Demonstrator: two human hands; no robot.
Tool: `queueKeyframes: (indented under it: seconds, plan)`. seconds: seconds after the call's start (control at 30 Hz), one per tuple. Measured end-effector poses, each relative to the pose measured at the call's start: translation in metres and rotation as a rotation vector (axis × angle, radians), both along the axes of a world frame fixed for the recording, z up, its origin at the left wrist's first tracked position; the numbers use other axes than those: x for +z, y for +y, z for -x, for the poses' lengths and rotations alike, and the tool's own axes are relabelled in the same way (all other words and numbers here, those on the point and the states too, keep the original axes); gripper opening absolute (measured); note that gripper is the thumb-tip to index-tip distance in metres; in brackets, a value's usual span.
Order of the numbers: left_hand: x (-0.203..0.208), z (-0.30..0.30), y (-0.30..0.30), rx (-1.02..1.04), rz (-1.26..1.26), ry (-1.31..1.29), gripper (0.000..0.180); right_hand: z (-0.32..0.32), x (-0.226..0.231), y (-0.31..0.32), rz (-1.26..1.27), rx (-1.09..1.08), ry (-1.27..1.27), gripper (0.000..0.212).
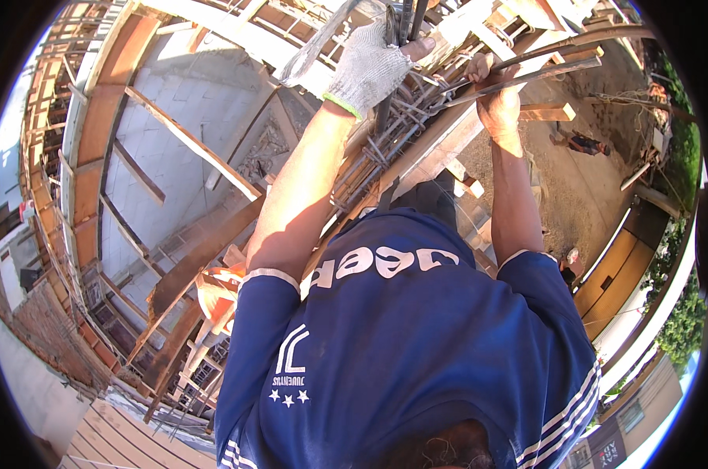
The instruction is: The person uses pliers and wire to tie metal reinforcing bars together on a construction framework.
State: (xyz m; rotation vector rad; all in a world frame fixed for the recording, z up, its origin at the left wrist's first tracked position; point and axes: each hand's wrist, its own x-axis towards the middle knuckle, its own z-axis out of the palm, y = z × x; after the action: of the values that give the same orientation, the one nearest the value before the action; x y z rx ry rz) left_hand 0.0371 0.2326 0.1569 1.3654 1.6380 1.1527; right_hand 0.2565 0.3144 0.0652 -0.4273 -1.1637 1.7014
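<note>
My left hand [366, 70], in a white knit glove with a green cuff, is closed round dark metal bars [407, 22] at the top middle. Its bare thumb sticks out to the right. My bare right hand [498, 105] has its fingers curled at long thin steel rods [553, 76] that run off to the right. Between and below both hands lies a cage of tied reinforcing bars [385, 141], set along a timber formwork board [440, 141]. Some of what each palm grips is hidden.
Wooden props [194, 144] and planks [205, 250] cross the left side above a pale floor. An orange object [219, 293] sits left of my body. Far below on the right, a person [588, 144] is on the dirt ground. Timber ends [549, 112] jut out near my right forearm.
</note>
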Motion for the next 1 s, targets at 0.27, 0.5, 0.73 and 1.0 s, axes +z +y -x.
queueKeyframes:
  seconds: [0.27, 0.5, 0.73, 1.0]
  plan:
    - [0.017, 0.0, 0.017, -0.012, 0.11, -0.342, 0.019, 0.006, -0.011, 0.014, -0.016, 0.002, -0.061, 0.065]
    - [0.038, -0.002, 0.008, -0.013, -0.029, -0.093, 0.038, 0.017, 0.015, -0.002, -0.043, -0.035, -0.071, 0.068]
    - [-0.001, 0.002, 0.018, -0.087, 0.073, 0.064, 0.056, 0.001, -0.007, 0.009, 0.002, 0.075, -0.082, 0.072]
    - [-0.001, 0.003, 0.007, -0.022, -0.02, 0.115, 0.05, 0.006, 0.0, 0.003, 0.001, 0.097, -0.083, 0.076]
